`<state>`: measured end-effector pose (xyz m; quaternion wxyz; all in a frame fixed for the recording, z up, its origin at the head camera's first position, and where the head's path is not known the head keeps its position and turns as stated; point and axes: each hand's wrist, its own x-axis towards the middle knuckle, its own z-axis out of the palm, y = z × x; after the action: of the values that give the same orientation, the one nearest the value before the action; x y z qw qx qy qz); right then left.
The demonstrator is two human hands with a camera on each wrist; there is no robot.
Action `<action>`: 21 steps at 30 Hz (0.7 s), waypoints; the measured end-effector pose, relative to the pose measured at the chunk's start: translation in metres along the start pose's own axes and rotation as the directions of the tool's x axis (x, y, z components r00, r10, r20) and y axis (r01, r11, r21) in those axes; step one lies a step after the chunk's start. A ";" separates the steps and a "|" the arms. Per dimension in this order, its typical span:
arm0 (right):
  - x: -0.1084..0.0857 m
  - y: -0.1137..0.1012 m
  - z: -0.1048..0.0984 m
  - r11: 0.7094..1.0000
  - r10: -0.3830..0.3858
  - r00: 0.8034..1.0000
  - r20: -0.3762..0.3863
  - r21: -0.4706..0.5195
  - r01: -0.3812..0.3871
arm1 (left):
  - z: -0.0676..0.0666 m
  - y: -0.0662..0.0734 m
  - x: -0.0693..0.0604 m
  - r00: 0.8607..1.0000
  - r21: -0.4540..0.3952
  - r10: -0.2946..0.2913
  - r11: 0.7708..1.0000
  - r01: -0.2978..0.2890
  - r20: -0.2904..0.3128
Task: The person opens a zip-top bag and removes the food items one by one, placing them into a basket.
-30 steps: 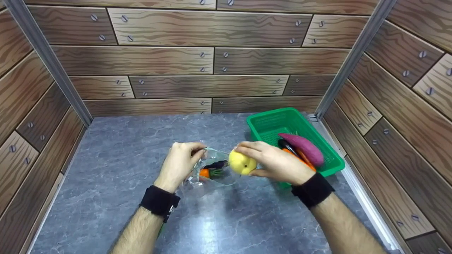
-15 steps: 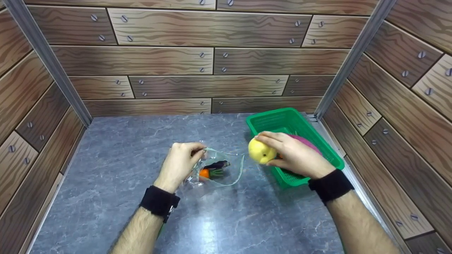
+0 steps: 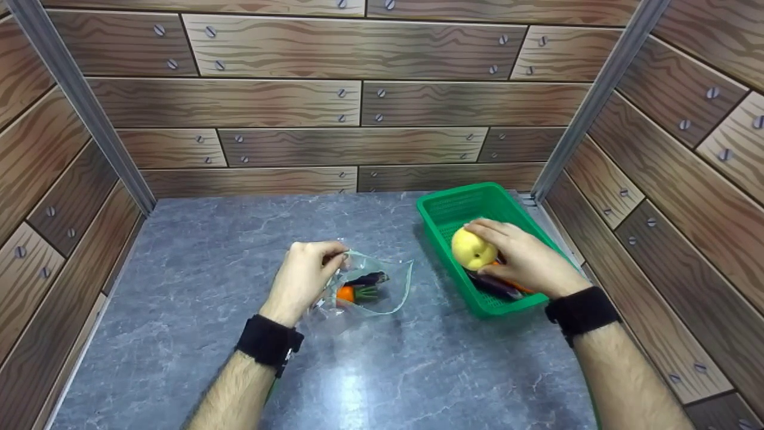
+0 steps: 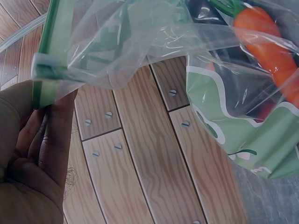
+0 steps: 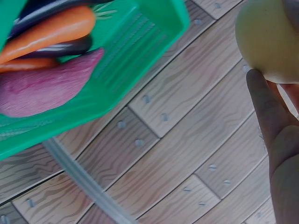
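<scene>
My left hand (image 3: 301, 278) pinches the green zip edge of a clear zip bag (image 3: 401, 292), whose mouth gapes to the right. Inside the bag are a carrot (image 4: 261, 39) with green tops and a dark eggplant (image 3: 369, 278). In my right hand (image 3: 531, 258) a yellow apple (image 3: 470, 248) is gripped between fingers and thumb. That hand is over the green basket (image 3: 431, 216). The right wrist view shows the apple at its upper right, partly cut off, with a finger (image 5: 266, 100) against it.
The basket holds a purple sweet potato (image 5: 51, 88), carrots (image 5: 56, 32) and eggplants (image 5: 51, 15). It stands near the right wall, on a grey marbled tabletop (image 3: 209, 257). Wood-patterned panels (image 3: 358, 48) enclose the back and sides.
My right hand has carried the apple rightward, from beside the bag's mouth to over the basket. The left hand and the bag have hardly moved.
</scene>
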<state>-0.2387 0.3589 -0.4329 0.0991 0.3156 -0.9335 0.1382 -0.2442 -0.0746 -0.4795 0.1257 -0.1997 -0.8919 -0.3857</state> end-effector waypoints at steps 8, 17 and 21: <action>-0.017 0.025 0.006 0.999 0.050 0.998 0.035 0.004 -0.050 | 0.001 -0.001 0.000 1.000 0.009 0.006 1.000 -0.006 -0.011; -0.034 0.048 0.022 0.990 0.140 0.985 0.100 0.008 -0.141 | 0.002 -0.001 0.001 1.000 0.006 0.009 1.000 -0.009 -0.008; -0.041 0.056 0.034 0.989 0.148 0.980 0.134 0.008 -0.150 | 0.003 -0.001 0.001 1.000 0.010 0.012 1.000 -0.012 -0.013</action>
<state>-0.2448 0.4136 -0.4868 0.0233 0.2541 -0.9578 0.1326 -0.2455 -0.0729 -0.4816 0.1347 -0.2018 -0.8918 -0.3820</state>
